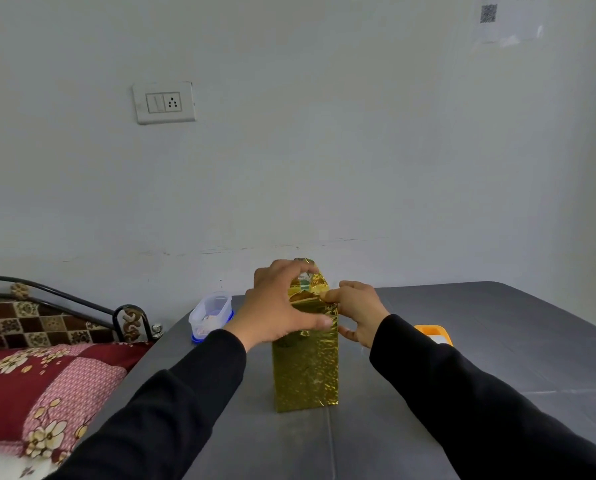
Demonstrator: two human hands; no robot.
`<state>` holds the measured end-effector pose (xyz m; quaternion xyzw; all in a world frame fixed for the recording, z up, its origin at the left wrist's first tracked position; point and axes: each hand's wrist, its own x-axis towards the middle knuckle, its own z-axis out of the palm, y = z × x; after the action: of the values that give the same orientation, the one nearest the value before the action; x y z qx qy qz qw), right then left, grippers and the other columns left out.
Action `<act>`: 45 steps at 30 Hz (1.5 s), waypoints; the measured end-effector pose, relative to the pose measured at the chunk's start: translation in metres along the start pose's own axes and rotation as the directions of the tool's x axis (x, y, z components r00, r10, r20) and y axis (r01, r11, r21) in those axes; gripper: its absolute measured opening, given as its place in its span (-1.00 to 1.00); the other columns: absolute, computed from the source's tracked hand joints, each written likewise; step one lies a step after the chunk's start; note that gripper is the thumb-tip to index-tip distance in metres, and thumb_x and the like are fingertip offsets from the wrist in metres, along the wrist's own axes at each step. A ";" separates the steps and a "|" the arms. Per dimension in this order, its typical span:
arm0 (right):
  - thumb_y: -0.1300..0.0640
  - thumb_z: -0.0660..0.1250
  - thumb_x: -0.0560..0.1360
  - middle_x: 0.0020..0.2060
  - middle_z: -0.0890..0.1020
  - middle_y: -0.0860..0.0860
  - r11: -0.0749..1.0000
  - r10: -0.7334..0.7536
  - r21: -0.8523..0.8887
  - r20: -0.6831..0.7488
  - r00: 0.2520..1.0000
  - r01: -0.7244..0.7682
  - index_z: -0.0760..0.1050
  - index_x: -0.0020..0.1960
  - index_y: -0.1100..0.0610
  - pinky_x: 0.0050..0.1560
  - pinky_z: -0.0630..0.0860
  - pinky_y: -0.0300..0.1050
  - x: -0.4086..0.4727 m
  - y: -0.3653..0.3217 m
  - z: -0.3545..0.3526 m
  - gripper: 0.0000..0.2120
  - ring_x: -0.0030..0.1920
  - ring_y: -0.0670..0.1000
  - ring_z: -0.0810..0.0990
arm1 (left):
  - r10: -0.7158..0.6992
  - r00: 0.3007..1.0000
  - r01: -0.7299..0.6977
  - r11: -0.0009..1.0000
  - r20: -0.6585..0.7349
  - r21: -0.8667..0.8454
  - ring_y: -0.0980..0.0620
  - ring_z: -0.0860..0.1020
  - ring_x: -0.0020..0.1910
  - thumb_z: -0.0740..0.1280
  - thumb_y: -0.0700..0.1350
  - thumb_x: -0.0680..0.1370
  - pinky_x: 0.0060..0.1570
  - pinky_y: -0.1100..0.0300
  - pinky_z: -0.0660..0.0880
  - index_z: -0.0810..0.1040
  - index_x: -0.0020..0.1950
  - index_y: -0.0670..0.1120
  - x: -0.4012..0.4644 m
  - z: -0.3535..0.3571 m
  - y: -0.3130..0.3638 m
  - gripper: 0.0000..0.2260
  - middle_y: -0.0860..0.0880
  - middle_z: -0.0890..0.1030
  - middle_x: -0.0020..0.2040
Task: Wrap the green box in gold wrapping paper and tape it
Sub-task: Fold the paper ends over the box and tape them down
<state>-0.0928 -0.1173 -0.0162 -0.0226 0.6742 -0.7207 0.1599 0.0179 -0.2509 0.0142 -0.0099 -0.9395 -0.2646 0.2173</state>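
The tall rectangular green box, now almost wholly covered in crinkled shiny gold wrapping paper (305, 368), stands upright on its small end near the middle of the grey table (497, 341), which puts the unfinished top end up where both hands can work it. Only a small patch of the box (304, 279) shows through the open top folds.

The left hand (282, 306) spans the upper part of the parcel, fingers curled over the far top edge and thumb pressed on the near face, probably to steady the box and pin the paper flat. The right hand (355, 311) pinches a folded flap at the top right corner between thumb and forefinger, apparently creasing it inward.

The sides look finished (1 end remains, I judge), and no tape is visible on this fold.

A clear lidded plastic tub with a blue base (210, 315) sits behind the left wrist; an orange and white object (434, 335) lies behind the right sleeve, possibly the tape holder.
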 end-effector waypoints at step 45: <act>0.11 0.63 0.37 0.34 0.53 0.09 0.991 -0.137 0.003 0.018 0.990 0.137 0.35 0.49 0.04 0.19 0.50 0.12 -0.004 0.004 0.006 -0.22 0.33 0.11 0.49 | -0.150 0.954 0.203 0.959 0.258 -0.195 -0.07 0.18 0.57 0.64 0.22 0.25 0.50 0.01 0.22 0.52 0.44 0.13 0.051 0.011 -0.063 -0.22 -0.02 0.15 0.60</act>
<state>-0.0865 -0.1224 -0.0184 -0.0755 0.6688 -0.7304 0.1161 -0.0407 -0.3044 -0.0039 0.0186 -0.9209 -0.3820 0.0746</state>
